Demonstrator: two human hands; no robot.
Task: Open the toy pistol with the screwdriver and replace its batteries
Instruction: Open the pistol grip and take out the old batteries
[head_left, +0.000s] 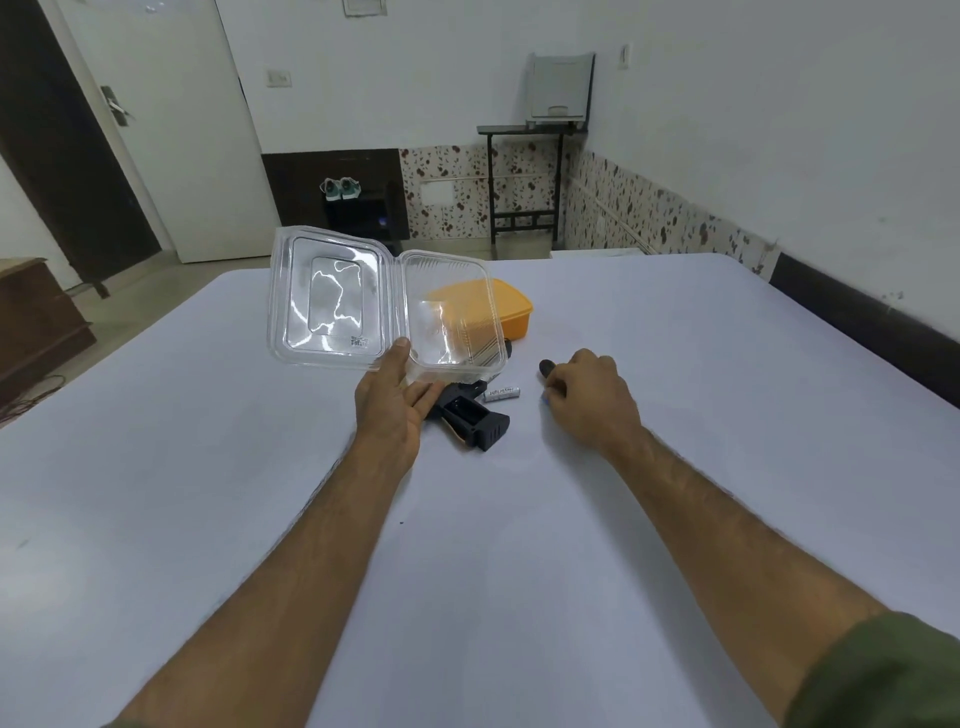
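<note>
Toy pistol (470, 421) lies on its side near the middle of the white table (675, 467), black with a bit of orange at its lower edge, its open battery compartment facing up and showing a dark hollow. Going left to right: the left hand (395, 402) holds a clear plastic clamshell container (384, 304) lifted above the table, thumb over the near rim by the hinge and fingers underneath the tray half. The lid half tilts up to the left with a small printed label at its lower corner; the tray half hangs over the pistol's front end, hiding part of it. Through and behind the clear tray sits an orange lidded box (511, 306) on the table, farther from the person. Just right of the pistol lies a single silver battery (501, 393), on its side, close to the pistol but whether it touches cannot be told. Right again, the right hand (589, 397) rests knuckles-up on the table with its fingers curled round a screwdriver (546, 368), only the dark rounded end of the handle showing past the fingers on the left and a sliver of blue below the fist; the shaft and tip are hidden. Both forearms are bare, with green sleeves at the bottom edges
</note>
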